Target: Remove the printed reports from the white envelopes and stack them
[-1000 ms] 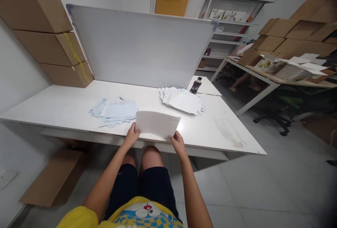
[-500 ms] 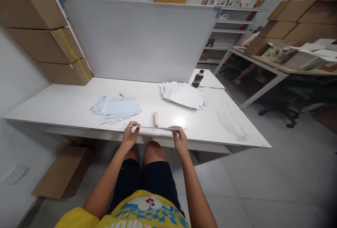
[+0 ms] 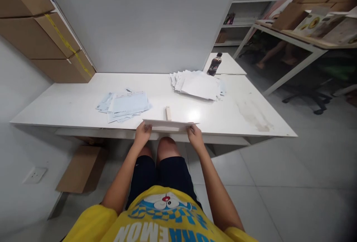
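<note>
Between my two hands is a sheet of paper [image 3: 169,124], seen nearly edge-on at the front edge of the white desk [image 3: 83,85]. My left hand [image 3: 143,134] pinches its left end, and my right hand [image 3: 194,134] pinches its right end. Just behind the paper lies a small beige block-shaped object [image 3: 168,113]; its kind is not clear. A loose pile of bluish printed sheets [image 3: 129,104] rests to the left. Farther back on the right sits a thicker, uneven stack of white paper [image 3: 196,85].
A dark drink bottle [image 3: 214,64] stands behind the white stack. A whiteboard [image 3: 145,22] rises at the back of the desk. Cardboard boxes [image 3: 55,41] are piled at left, and another carton [image 3: 82,169] is on the floor. A person's legs [image 3: 275,54] show beneath another table.
My view has tipped downward. The paper has tilted from a thin edge-on line, so more of its near face shows. Both hands still hold its ends.
</note>
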Motion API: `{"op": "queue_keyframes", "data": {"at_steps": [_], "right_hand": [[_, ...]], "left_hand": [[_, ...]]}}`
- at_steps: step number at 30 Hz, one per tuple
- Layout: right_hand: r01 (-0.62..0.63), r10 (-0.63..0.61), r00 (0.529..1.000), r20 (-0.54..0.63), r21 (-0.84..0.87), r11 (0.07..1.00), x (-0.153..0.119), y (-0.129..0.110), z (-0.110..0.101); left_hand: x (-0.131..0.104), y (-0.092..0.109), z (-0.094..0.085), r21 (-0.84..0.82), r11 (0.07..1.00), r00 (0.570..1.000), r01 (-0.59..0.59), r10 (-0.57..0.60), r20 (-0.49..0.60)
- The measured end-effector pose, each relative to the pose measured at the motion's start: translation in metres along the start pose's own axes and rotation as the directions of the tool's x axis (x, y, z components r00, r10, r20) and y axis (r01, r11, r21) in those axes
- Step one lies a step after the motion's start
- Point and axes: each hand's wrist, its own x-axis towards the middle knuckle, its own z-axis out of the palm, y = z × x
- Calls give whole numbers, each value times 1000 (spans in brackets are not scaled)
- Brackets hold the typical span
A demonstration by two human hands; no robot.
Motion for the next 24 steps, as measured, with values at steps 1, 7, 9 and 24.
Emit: {"op": "queue_keyframes", "data": {"at_steps": [1, 7, 9, 24], "right_hand": [[-3, 3, 1000, 10, -16, 1000, -1, 0, -3], [12, -15, 999, -36, -92, 996, -10, 6, -12], [3, -3, 1000, 0, -117, 993, -13, 8, -12], [-506, 505, 861, 60, 202, 839, -55, 38, -57]], "left_hand": [[-1, 3, 0, -12, 999, 999, 35, -34, 10], [-7, 10, 4, -72, 996, 999, 51, -50, 9], [-9, 9, 6, 3, 998, 998, 67, -67, 19], [-19, 15, 6, -108, 994, 998, -6, 13, 57]]}}
